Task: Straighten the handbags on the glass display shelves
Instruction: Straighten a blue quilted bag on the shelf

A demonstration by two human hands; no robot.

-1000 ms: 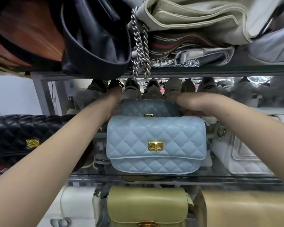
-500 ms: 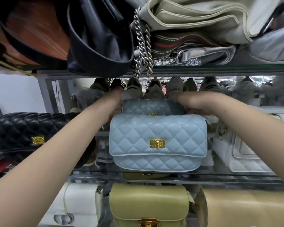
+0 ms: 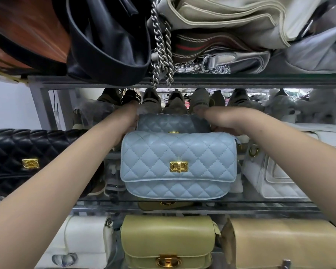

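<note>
A light blue quilted handbag [image 3: 177, 164] with a gold clasp stands at the front of the middle glass shelf [image 3: 182, 205]. Right behind it stands a darker grey-blue quilted handbag [image 3: 171, 123], only its top showing. My left hand [image 3: 127, 118] grips that rear bag's left end, its fingers hidden behind the bag. My right hand [image 3: 219, 121] holds the rear bag's right top corner, fingers curled over it. Both forearms reach in over the front bag.
On the same shelf a black quilted bag [image 3: 27, 158] sits left and a white bag [image 3: 273, 171] right. Below are a white bag [image 3: 85, 239], an olive bag [image 3: 167, 237] and a tan bag [image 3: 283, 243]. Dark, orange and beige bags and a chain [image 3: 161, 45] overhang from above.
Hardly anything has changed: both hands stay on the rear grey-blue bag. The view has shifted slightly, so the bags sit a little higher and to the right in frame.
</note>
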